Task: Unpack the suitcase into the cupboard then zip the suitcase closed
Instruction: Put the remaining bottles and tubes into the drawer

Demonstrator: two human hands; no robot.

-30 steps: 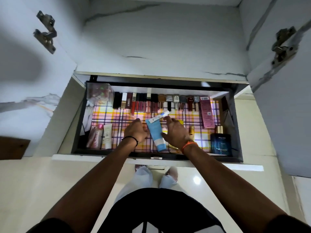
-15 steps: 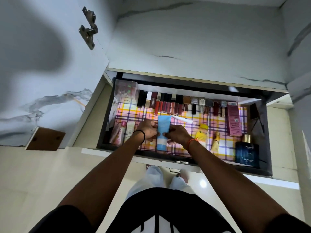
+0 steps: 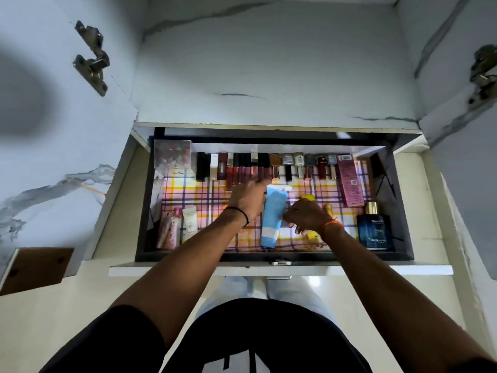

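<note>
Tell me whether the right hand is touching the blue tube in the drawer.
Touching. The head view shows the right hand with its fingers against the right edge of the blue tube, no gap between them.

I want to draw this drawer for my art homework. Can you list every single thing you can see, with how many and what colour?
Drawer: one, black walls, pulled open, checked liner inside.
Tube: one, light blue, lying in the middle.
Lipsticks and glosses: a row, too many to count surely, black, red and brown, along the back.
Nail polish bottles: about seven, mixed colours, back right.
Clear box: one, back left corner.
Pink box: one, right side.
Perfume bottle: one, dark blue, gold cap, front right.
Small tubes: about three, pink and cream, front left.
Yellow bottle: one, mostly hidden behind the right hand.
Left hand: beside the tube, fingers stretched out.
Right hand: curled, touching the tube.
</note>
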